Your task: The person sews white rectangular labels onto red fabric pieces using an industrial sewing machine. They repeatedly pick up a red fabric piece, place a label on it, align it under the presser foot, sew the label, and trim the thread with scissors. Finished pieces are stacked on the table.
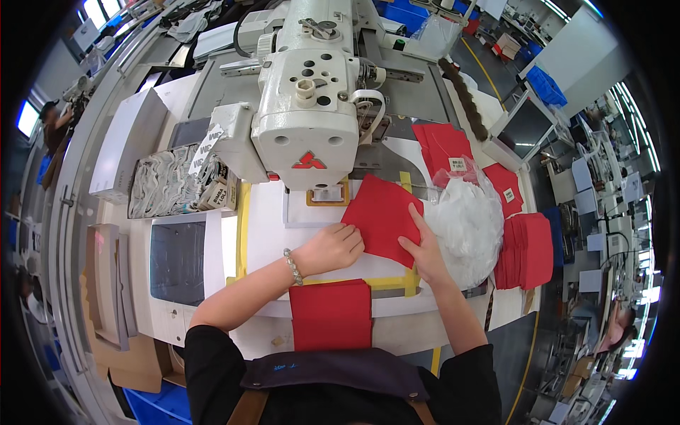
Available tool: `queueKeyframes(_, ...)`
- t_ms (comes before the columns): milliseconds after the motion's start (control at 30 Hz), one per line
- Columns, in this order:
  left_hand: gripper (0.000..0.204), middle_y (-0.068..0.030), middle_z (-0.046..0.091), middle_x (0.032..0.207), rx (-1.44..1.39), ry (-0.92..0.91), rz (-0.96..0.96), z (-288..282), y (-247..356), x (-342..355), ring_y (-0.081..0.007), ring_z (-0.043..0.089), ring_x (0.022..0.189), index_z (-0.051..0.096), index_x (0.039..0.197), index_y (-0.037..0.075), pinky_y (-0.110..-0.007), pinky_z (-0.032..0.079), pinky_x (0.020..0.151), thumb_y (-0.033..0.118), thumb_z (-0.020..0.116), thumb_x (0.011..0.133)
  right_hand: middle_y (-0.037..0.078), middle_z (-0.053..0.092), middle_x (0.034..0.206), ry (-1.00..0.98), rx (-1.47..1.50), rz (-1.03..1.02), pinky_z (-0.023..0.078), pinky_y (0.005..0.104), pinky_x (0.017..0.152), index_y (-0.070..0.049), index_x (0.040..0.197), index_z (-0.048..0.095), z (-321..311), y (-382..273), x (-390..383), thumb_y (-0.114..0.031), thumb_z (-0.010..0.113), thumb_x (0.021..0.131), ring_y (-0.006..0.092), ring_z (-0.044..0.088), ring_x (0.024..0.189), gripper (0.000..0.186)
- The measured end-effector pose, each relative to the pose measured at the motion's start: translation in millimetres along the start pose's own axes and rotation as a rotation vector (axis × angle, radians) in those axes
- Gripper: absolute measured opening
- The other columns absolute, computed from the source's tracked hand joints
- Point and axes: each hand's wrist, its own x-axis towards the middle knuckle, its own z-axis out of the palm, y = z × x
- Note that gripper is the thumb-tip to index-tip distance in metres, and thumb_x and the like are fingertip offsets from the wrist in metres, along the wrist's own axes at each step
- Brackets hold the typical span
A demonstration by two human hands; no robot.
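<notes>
I hold a red fabric piece (382,221) at an angle over the white work plate, in front of the sewing machine (304,127). My left hand (331,248) has its fingers curled at the piece's left edge. On the right edge, my right hand (426,249) grips it, with thumb and forefinger on the upper face and the other fingers hidden. A small yellow-edged clamp frame (345,191) sits under the machine head, just left of the fabric's top. Close to my body lies a stack of red fabric pieces (331,315).
At right, a clear bag of white material (464,234) stands beside red pieces with sewn labels (506,190) and a red stack (524,251). An open box of folded labels (177,183) and a long white box (127,145) are at left. A screen (523,127) stands far right.
</notes>
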Motion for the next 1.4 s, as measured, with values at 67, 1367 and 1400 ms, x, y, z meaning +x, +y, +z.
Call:
queueKeyframes(67,0.022,-0.0123,0.067,0.099,0.017,0.037,0.045,-4,-5,-4,-0.0250,0.067,0.095,0.065,0.092,0.000,-0.034,0.055,0.082,0.009,0.063,0.072,0.013,0.036,0.152,-0.012,-0.060,-0.021,0.032,0.0293,0.110,-0.005,0.153,0.024,1,-2,2,0.011,0.054,0.087,0.0180,0.040,0.135,0.074)
queueKeyframes(1367,0.030,-0.0102,0.065,0.113,-0.089,0.140,-0.613,-25,-39,-84,-0.0268,0.062,0.103,0.067,0.094,0.005,-0.039,0.050,0.086,0.025,0.078,0.074,0.013,0.058,0.130,-0.126,-0.916,-0.672,0.045,0.0441,0.104,-0.005,0.109,0.068,57,13,59,-0.006,0.067,0.084,0.0384,0.058,0.110,0.025)
queueKeyframes(1400,0.029,-0.0097,0.065,0.113,-0.084,0.142,-0.614,-26,-39,-85,-0.0267,0.062,0.103,0.067,0.093,0.005,-0.039,0.049,0.087,0.025,0.078,0.075,0.013,0.058,0.130,-0.130,-0.919,-0.680,0.045,0.0442,0.104,-0.005,0.110,0.068,58,13,59,-0.006,0.068,0.084,0.0382,0.058,0.109,0.025)
